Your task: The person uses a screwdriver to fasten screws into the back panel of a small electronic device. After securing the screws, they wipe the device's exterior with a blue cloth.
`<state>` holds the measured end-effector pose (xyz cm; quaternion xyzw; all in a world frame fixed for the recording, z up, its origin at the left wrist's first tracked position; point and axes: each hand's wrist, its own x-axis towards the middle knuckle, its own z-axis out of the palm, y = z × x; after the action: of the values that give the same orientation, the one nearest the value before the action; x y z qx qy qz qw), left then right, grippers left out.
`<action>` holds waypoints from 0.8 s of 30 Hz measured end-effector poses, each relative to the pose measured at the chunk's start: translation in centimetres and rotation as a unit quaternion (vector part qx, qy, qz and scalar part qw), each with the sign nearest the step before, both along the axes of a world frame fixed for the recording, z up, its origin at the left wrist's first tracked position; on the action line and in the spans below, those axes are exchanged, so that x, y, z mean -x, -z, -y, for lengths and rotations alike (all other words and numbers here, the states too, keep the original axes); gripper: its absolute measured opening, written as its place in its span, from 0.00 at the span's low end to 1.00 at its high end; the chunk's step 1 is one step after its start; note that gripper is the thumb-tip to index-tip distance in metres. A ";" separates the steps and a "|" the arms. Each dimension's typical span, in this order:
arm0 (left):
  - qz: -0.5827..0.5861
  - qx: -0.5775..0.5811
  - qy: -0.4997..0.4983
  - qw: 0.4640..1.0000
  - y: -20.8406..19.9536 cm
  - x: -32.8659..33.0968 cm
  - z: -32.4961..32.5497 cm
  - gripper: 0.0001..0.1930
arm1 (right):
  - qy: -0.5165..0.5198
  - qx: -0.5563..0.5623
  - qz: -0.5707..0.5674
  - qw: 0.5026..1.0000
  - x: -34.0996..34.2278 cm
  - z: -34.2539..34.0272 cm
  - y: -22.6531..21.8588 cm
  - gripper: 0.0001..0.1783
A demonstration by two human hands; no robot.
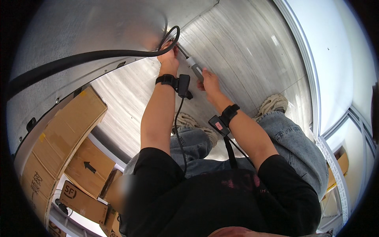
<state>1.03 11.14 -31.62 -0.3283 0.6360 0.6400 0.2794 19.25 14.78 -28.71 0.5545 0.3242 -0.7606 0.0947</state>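
My right hand is wrapped round the grey and white handle of a screwdriver. Its thin metal shaft slants up and to the left, toward the lower edge of a large grey metal panel. At that edge my left hand reaches in with its fingers closed beside the screwdriver's tip. What those fingers hold is too small and hidden to make out. A thick black cable runs in from the left, loops over my left fingers and covers part of them.
Cardboard boxes are stacked at the lower left, beside the panel's edge. A white framed wall curves along the right over pale wood-look flooring. Thin leads hang from black boxes strapped to both wrists. My shoes stand close behind the hands.
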 end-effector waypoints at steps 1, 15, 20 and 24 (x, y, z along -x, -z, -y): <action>0.003 -0.003 0.007 1.000 0.0 0.0 0.0 0.09 | -0.028 0.007 0.009 1.000 -0.1 -0.2 0.2 0.19; 0.007 0.000 -0.012 1.000 0.1 0.2 0.1 0.06 | -0.047 -0.080 0.003 0.996 0.8 0.1 -0.4 0.29; -0.003 -0.006 -0.003 1.000 0.5 0.2 0.4 0.05 | -0.009 0.015 -0.017 1.000 0.6 -0.9 -0.4 0.28; 0.001 -0.011 -0.020 1.000 0.7 0.3 0.3 0.06 | -0.025 -0.091 0.012 0.995 1.2 -0.5 -1.4 0.28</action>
<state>0.73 10.89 -32.37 -0.3386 0.6217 0.6524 0.2706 18.07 15.23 -27.35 0.5618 0.4045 -0.7185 0.0671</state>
